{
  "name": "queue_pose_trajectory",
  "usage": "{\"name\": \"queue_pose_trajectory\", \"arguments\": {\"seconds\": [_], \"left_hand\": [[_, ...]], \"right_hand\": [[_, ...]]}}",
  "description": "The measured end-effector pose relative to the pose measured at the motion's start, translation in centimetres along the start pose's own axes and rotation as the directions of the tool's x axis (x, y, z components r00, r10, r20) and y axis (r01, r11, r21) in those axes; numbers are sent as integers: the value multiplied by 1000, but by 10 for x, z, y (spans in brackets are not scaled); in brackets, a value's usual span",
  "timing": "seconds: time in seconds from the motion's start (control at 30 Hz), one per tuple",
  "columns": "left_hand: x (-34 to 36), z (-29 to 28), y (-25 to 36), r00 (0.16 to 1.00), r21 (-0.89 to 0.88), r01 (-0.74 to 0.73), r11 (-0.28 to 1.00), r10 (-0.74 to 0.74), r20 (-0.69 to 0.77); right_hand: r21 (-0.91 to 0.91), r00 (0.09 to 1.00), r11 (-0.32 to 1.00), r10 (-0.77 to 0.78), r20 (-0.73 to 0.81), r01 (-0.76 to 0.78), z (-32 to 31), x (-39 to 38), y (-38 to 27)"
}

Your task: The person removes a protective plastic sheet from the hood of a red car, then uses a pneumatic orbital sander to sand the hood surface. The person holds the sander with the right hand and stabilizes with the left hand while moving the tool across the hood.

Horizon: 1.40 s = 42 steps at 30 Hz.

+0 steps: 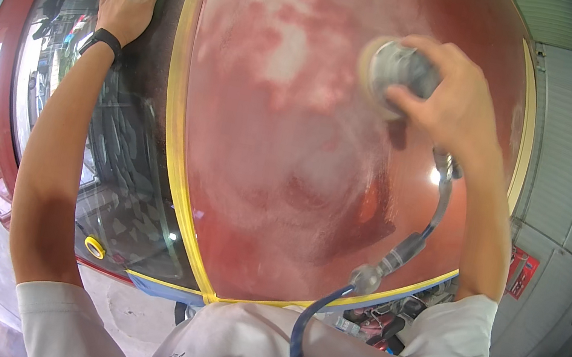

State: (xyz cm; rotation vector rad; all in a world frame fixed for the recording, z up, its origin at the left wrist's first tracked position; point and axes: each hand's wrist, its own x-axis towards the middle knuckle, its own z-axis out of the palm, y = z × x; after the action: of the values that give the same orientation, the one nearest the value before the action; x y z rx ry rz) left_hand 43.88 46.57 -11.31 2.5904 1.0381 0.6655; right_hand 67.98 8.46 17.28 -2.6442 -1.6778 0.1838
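My right hand (461, 98) is closed around a round air sander (403, 71), whose pad edge looks blurred. The sander is over a red car panel (415, 224) with pale, dusty, scuffed patches across its left and middle. From the sander's rear a metal fitting leads to a blue air hose (305, 327) that curves down past my waist. On the left, my left hand (132, 2) lies flat with fingers stretched on the dark car glass (126, 173), a dark band on its wrist. Yellow masking tape (178, 159) runs between the glass and the panel.
A roll of yellow tape (95, 247) rests on the glass near its lower corner. Blue masking sheet (167, 290) edges the near side. The open engine area (383, 322) shows by my right arm. A grey shutter wall (570, 152) and a red sign (522, 274) stand at right.
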Motion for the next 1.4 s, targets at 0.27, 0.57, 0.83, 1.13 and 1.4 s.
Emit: {"name": "queue_pose_trajectory", "arguments": {"seconds": [0.27, 0.57, 0.83, 1.13, 1.4], "left_hand": [[5, -1, -8, 1000, -10, -2, 1000, 2, 31], [3, 1, -5, 1000, -6, -13, 1000, 13, -1], [4, -1, -7, 1000, -27, -7, 1000, 8, 29], [2, -1, -6, 1000, -33, -7, 999, 8, 16], [2, 2, -11, 1000, -35, -18, 999, 18, 2]], "right_hand": [[72, 984, 992, -112, 138, 103, 16, -63, -63], [97, 995, 992, 85, -50, -80, -5, 29, 27], [16, 962, 989, -147, 229, 147, 17, -51, -73], [94, 993, 990, 110, -52, -105, -12, 48, 36], [14, 986, 987, -161, 31, 161, 1, 9, -15]]}}
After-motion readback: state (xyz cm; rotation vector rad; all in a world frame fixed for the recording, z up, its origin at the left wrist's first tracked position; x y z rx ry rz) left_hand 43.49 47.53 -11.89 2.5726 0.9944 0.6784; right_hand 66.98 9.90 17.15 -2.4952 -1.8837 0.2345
